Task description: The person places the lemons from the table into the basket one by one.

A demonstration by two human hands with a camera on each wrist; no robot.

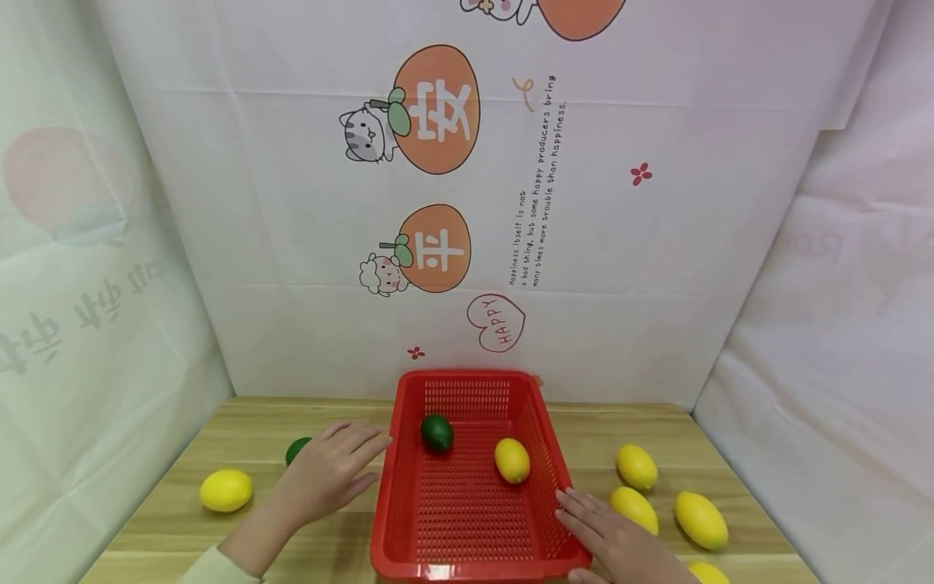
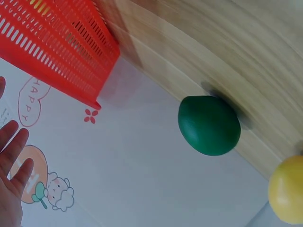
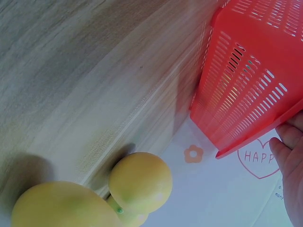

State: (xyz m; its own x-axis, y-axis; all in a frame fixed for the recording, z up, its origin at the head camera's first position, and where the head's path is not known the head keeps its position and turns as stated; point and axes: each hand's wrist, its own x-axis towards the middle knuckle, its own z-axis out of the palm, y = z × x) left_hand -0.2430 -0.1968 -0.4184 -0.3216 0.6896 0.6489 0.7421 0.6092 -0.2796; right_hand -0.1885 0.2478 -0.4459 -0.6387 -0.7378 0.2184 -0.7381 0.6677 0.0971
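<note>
A red basket (image 1: 481,570) is set near the mid. of a wood table (image 1: 598,426), w/ its far end by the white back cloth (image 1: 642,324). In it, a green fruit (image 1: 437,434) is seen toward the far L & a lemon (image 1: 512,461) to the R of that, w/ a gap btwn the two. The basket is touched on its R edge by the R hand (image 1: 620,539); the fingers are held out straight & nothing is gripped. The L hand (image 1: 332,466) is held just beside the L edge, fingers stretched that way & nothing held; whether the basket is touched there can't be told.

Past the L hand, a 2nd green fruit (image 1: 297,449) is pt. hidden by it in the head view, but is shown whole by the L wrist cam. Farther L, a lone lemon (image 1: 226,491) is seen. The R hand's outer side is crowded by a back lemon (image 1: 637,467), a mid. lemon (image 1: 634,509), an outer lemon (image 1: 701,520) & a front lemon (image 1: 708,573), the last cut off at the bottom. The table is walled in by a L cloth (image 1: 73,446) & a R cloth (image 1: 839,365).
</note>
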